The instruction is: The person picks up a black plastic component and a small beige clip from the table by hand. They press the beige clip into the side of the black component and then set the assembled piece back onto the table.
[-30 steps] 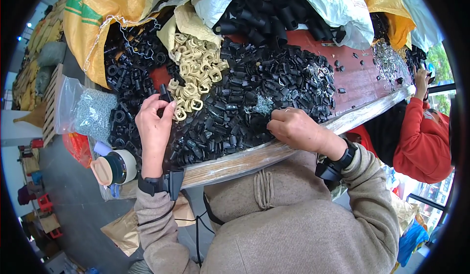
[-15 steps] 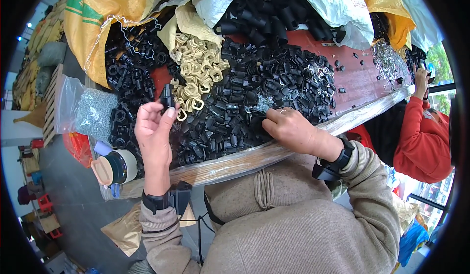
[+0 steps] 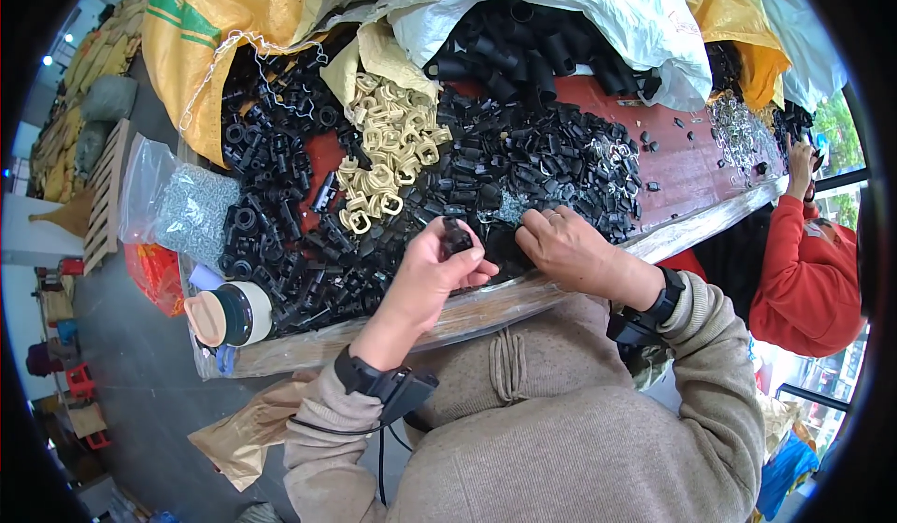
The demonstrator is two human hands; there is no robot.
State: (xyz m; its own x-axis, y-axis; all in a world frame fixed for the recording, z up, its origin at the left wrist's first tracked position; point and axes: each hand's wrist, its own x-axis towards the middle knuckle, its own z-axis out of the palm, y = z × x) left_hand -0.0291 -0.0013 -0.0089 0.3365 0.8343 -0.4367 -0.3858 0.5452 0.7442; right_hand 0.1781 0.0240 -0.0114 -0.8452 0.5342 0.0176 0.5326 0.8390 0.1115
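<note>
Left hand (image 3: 430,271) pinched on a black part (image 3: 455,235), inboard of the wooden table edge (image 3: 318,347). Right hand (image 3: 572,247) curled at the near side of the black pieces (image 3: 533,160), fingertips hidden; hold cannot be told. Narrow gap between hands. Wider room: red tabletop (image 3: 687,160) right of the pieces, short of metal clips (image 3: 738,132).

Left hand (image 3: 423,273), apparent fitting (image 3: 455,234): farther right

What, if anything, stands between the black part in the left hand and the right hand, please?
Nothing visible stands between the black part and the right hand; the loose black pieces lie on the table.
</note>
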